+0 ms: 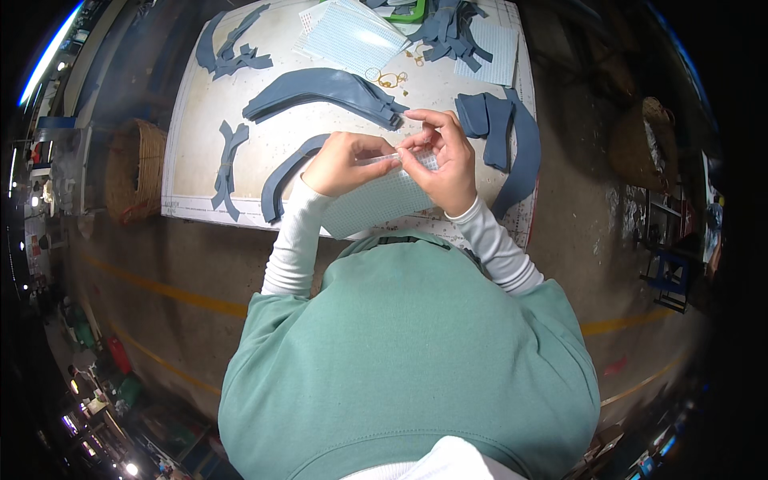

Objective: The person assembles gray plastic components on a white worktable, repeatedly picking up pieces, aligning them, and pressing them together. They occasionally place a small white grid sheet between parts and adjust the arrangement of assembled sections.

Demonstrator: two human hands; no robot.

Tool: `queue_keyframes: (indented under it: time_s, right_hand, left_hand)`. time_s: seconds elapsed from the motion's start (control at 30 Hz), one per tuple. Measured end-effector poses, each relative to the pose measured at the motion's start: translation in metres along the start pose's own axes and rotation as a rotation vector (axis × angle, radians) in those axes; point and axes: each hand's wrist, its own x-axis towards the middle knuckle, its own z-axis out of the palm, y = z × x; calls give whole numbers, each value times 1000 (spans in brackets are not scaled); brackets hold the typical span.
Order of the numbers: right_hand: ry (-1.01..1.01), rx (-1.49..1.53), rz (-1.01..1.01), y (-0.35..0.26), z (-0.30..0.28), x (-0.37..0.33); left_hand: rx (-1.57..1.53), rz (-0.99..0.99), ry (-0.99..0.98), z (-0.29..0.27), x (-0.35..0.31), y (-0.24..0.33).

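Note:
A pale sheet printed with a fine grid, like a sheet of small labels (376, 206), is held over the table's near edge. My left hand (346, 164) pinches its upper edge between thumb and fingers. Close beside those fingertips, my right hand (445, 164) has thumb and fingers pinched together at the same edge; whether a small piece is between them is too small to tell. Just beyond my hands lies a curved stack of blue-grey fabric pieces (320, 90). Another curved blue-grey strip (280, 176) rests left of my left hand, partly hidden by it.
The white table (188, 160) also bears a tied fabric bundle (230, 170), folded pieces (498, 128) at right, a far-left bundle (232, 52), a tangled pile (454, 36), more gridded sheets (352, 40) and yellow bands (390, 79). Wicker baskets (138, 172) stand on both sides.

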Motion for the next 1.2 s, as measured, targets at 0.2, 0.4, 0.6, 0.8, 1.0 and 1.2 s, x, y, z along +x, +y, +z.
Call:
queue_keyframes:
  time_s: [0.2, 0.4, 0.6, 0.8, 1.0, 1.2]
  right_hand:
    - [-251, -253, -264, 1, -6, 5]
    - [-387, -255, -375, 11, 5, 4]
    - [-424, -280, -455, 17, 7, 3]
    - [-392, -249, -454, 17, 9, 7]
    - [-214, 155, -13, 14, 7, 6]
    - [-83, 116, 149, 47, -22, 13]
  left_hand:
    - [-66, -60, 0, -3, -3, -7]
    - [113, -114, -25, -9, -1, -14]
    - [174, -112, -32, -10, -1, -20]
    - [61, -90, -9, -7, -3, -24]
    - [-28, -134, -13, -18, -7, -39]
    - [-139, -173, 554, -96, -30, -122]
